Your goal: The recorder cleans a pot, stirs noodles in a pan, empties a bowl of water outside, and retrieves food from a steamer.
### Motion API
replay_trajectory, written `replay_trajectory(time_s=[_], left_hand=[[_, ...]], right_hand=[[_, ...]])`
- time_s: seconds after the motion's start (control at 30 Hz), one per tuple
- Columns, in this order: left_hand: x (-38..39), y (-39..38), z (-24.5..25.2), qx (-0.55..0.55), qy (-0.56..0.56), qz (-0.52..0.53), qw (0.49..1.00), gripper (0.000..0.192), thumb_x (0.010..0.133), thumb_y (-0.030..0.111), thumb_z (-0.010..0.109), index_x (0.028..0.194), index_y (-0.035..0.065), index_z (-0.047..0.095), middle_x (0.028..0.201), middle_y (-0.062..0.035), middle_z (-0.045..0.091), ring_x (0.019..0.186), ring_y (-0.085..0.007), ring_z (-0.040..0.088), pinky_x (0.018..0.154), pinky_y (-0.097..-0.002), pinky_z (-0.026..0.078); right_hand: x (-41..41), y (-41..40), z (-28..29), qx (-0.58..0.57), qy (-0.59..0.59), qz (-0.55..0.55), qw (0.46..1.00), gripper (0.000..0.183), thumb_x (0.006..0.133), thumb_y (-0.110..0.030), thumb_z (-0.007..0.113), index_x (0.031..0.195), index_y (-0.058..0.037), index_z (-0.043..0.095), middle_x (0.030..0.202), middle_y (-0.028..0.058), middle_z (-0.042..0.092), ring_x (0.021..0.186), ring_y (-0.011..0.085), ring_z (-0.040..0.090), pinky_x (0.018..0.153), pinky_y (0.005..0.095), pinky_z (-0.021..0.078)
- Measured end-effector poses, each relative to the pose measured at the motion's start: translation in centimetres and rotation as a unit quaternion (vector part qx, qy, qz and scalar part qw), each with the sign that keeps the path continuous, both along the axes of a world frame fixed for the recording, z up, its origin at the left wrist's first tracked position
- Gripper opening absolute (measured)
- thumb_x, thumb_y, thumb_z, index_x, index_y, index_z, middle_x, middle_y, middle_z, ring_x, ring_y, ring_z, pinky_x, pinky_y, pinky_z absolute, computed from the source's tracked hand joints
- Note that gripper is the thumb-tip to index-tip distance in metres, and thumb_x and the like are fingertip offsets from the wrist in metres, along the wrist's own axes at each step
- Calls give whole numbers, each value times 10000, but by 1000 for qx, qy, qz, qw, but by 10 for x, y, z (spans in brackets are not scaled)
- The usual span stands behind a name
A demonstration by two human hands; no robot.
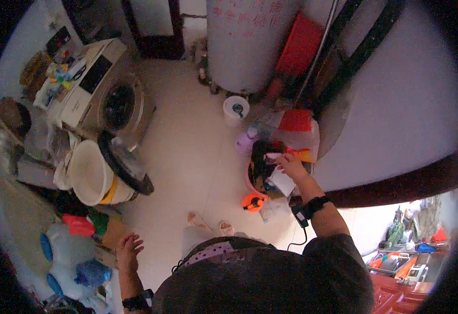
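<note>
My right hand (290, 167) reaches out over a pink-rimmed basket (249, 180) that holds dark items. A small whitish-pink piece (273, 157) is pinched at its fingertips. Just below that hand lies a white box-like item (282, 181). An orange round container (253, 202) stands against the near side of the basket, and a lilac bottle (246, 142) is at its far side. On the left, my left hand (129, 245) hangs in the air with bent fingers apart, holding nothing. Both wrists wear black straps.
A front-loading washing machine (91, 90) with its round door ajar stands at the left, beside a large white bucket (89, 172). A small white pail (236, 108) stands before a big pale cylinder (248, 47). Bags and blue-capped containers (69, 251) lie at lower left.
</note>
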State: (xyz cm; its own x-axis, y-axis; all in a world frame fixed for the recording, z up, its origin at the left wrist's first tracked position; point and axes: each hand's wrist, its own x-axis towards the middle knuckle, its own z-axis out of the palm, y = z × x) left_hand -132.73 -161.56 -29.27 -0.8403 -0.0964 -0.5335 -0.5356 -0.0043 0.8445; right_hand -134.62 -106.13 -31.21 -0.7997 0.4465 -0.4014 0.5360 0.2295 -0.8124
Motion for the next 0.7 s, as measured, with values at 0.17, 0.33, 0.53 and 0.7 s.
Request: replay_trajectory(time_s=[0.17,0.33,0.53,0.7], left_hand=[[-93,14,26,38,43,-21,998,177,763,99,473,934,57,482,869,-90,539,714,-196,553,569,-276,444],[-194,63,36,78,16,-24,997,187,755,136,511,930,81,475,858,-65,540,691,-162,539,566,-269,434],[-282,110,37,50,19,-91,994,185,766,125,488,942,73,469,860,-68,528,699,-163,529,578,-267,430],[-318,127,31,15,9,-38,999,188,764,153,492,929,63,475,818,-71,527,684,-164,526,554,-273,428]], right_hand=[[-79,9,40,18,31,-53,998,229,778,-249,483,812,-25,518,654,33,522,578,113,487,505,232,398],[-158,75,16,144,74,-62,985,297,781,-300,483,876,-21,516,714,43,523,651,138,480,559,261,404],[-245,146,51,176,33,-123,976,460,775,-363,479,1083,-25,436,980,97,496,850,191,486,672,306,424],[-344,207,58,228,30,-152,961,538,765,-401,477,1145,-30,391,1125,149,434,975,261,459,755,328,403]])
